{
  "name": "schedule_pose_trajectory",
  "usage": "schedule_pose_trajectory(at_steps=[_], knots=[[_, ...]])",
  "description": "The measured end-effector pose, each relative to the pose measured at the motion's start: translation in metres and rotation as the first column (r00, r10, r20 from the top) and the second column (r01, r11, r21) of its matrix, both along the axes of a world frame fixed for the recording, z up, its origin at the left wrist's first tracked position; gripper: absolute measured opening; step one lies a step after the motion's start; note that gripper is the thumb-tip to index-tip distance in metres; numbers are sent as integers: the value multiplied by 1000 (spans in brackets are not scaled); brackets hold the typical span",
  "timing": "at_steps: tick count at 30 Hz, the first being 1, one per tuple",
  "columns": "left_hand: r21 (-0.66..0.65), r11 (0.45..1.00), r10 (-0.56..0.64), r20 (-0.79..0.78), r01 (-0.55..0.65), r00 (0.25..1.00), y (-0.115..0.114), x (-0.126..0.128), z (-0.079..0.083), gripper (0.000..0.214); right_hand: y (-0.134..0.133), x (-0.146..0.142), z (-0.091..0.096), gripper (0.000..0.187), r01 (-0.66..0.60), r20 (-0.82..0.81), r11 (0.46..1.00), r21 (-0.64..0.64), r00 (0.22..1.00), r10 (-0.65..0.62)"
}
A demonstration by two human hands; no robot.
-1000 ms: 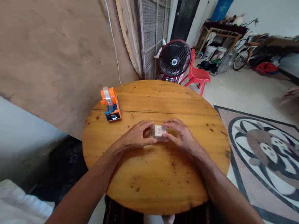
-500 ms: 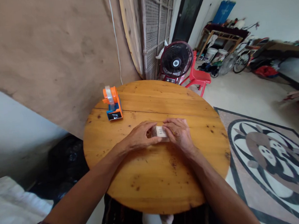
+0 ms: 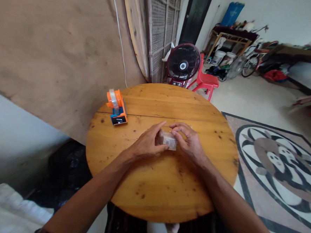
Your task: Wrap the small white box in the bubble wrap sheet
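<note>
A small pale box (image 3: 168, 140) with a shiny, clear-looking surface is between my two hands, over the middle of the round wooden table (image 3: 154, 187). My left hand (image 3: 148, 142) holds it from the left, thumb along the near side and index finger raised at the far side. At the box's far right corner, the thumb and bent fingers of my right hand (image 3: 188, 141) are closed. Whether they also pinch some thin film there is too small to tell. Farther back on the left stands an orange and blue tape dispenser (image 3: 118, 110) with a roll of clear tape.
Beyond the table's far edge are a dark red fan (image 3: 183, 63) and a red plastic chair (image 3: 207, 79). A brown board (image 3: 62, 59) leans along the left. Black bags (image 3: 69, 167) lie low at the left. A panda-patterned floor panel (image 3: 282, 165) is to the right.
The box has turned and tilted, so its white printed face no longer shows clearly. My left index finger has lifted, and my right hand's grip has shifted to the far corner.
</note>
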State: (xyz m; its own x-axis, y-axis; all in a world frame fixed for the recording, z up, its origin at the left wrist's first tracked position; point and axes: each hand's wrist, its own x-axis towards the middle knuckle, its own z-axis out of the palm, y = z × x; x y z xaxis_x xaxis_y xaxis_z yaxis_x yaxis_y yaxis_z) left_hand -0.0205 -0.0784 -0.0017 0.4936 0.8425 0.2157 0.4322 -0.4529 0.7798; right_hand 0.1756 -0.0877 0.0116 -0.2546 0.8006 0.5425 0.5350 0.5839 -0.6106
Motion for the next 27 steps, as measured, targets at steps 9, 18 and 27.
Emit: schedule_pose_trajectory(at_steps=[9,18,27], knots=[[152,983,-100,1,99,995,0,4,-5,87,-1,11,4,10,6,-318,993,-121,947,-44],[-101,981,-159,85,168,984,-4,2,-3,104,-2,14,8,15,-11,-448,973,-229,889,-95],[-225,956,-130,247,187,960,-3,1,5,51,3,15,4,18,-72,-514,961,-266,854,-79]])
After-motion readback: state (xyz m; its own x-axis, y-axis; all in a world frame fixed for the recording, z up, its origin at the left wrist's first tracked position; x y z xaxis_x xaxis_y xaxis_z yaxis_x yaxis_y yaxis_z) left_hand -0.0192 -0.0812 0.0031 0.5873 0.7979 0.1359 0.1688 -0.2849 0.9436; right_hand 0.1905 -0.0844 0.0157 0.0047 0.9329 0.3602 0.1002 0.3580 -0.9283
